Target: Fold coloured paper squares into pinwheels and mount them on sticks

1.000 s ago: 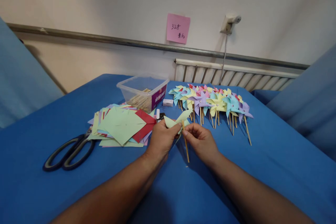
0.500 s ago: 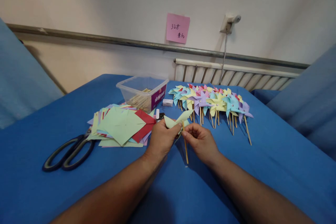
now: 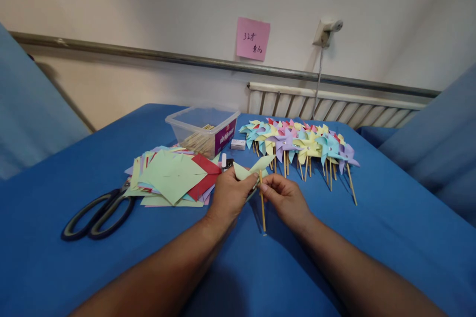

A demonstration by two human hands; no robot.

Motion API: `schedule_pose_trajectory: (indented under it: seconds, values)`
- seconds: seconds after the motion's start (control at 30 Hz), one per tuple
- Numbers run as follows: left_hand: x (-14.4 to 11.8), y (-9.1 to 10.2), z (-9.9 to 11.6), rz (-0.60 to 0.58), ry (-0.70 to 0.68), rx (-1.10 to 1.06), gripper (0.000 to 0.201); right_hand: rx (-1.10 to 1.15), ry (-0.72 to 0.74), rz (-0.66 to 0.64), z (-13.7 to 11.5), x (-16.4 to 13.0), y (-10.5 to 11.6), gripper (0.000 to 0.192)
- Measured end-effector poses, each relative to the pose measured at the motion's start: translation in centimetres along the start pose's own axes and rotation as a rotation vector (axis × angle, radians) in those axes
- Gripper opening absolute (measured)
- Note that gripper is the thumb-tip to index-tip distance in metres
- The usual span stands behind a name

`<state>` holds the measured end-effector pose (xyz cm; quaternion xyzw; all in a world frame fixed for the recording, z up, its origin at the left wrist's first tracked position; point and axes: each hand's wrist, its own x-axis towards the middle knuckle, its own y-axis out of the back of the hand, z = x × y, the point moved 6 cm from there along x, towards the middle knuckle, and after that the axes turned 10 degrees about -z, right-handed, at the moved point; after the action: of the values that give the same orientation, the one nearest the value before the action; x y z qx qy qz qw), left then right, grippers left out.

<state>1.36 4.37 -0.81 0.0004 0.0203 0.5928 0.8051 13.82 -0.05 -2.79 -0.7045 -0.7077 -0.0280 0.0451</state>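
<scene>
My left hand (image 3: 231,190) is closed on a pale green paper pinwheel (image 3: 265,163), whose folded blades stick up above the thumb. A thin wooden stick (image 3: 263,213) hangs down from the back of the pinwheel, between my two hands. My right hand (image 3: 285,199) pinches near the stick's upper part, with thumb and forefinger at the stick. The joint between stick and paper is mostly hidden by the fingers. Left of my left hand lies a pile of cut paper squares (image 3: 173,178), a light green one on top.
Scissors (image 3: 96,215) lie at the left on the blue cloth (image 3: 148,267). Behind the paper stands a clear plastic box (image 3: 178,131) of sticks, near a small white box (image 3: 238,144) and a stapler-like black item (image 3: 227,162). Several finished pinwheels (image 3: 297,143) stand at the back right.
The stick has tilted slightly to a more upright position. Both hands stay almost in the same place, still at the pinwheel.
</scene>
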Motion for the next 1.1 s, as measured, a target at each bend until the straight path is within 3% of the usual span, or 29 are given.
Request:
schedule_pose_trajectory:
  seconds: [0.77, 1.1]
  values:
    - [0.13, 0.07, 0.21, 0.011, -0.005, -0.004, 0.02, -0.031, 0.015, -0.016, -0.27, -0.12, 0.04, 0.029]
    - [-0.11, 0.24, 0.82, 0.031, -0.026, 0.116, 0.017, -0.019, 0.001, -0.016, -0.26, -0.21, -0.11, 0.023]
